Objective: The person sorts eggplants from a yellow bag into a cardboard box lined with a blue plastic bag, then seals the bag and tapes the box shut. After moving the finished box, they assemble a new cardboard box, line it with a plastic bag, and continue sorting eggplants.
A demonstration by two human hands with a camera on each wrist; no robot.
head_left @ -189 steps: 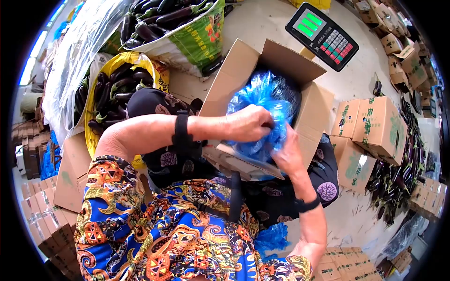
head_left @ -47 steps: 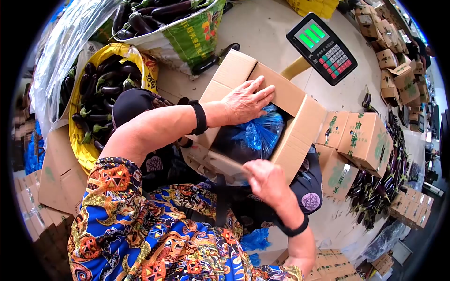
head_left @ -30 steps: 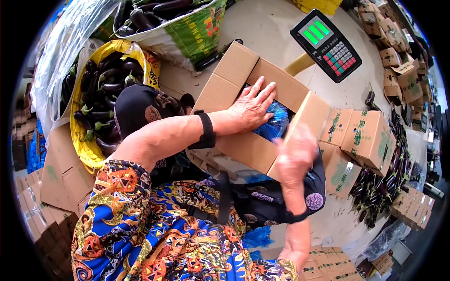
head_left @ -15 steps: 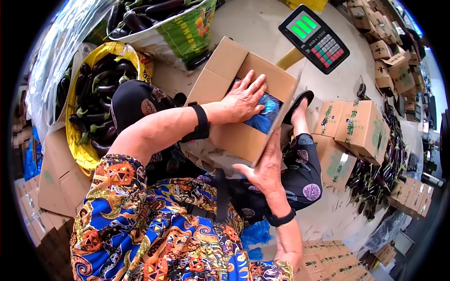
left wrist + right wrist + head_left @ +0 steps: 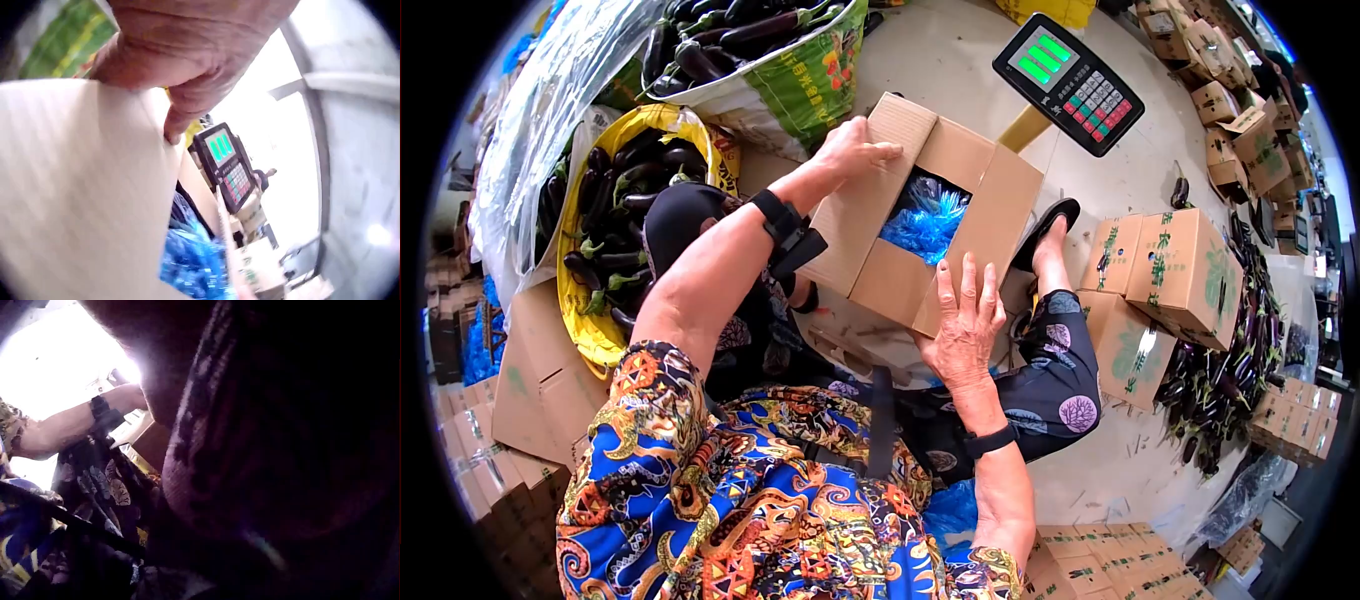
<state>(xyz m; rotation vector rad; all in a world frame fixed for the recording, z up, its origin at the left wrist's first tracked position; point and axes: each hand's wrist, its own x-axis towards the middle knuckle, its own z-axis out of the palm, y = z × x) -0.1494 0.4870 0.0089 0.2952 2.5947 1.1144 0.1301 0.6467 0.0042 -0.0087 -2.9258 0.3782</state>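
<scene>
right hand (image 5: 965, 330): flat, fingers straight, pressing on the near right flap of the cardboard box (image 5: 870, 240)
box place: just past the person's lap, between the two hands, flaps partly folded in
blue bag (image 5: 927, 212): inside, showing through the gap between the flaps
left hand (image 5: 855, 150): grasping the far left flap, fingers curled over its edge
scale display (image 5: 1068, 82): on the floor beyond the box
yellow sack (image 5: 595, 335): far left, holding aubergines (image 5: 615, 190)

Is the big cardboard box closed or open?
Open. The box flaps do not meet, and the blue bag shows in the gap. The left hand grips one flap; the right hand presses flat on another.
</scene>
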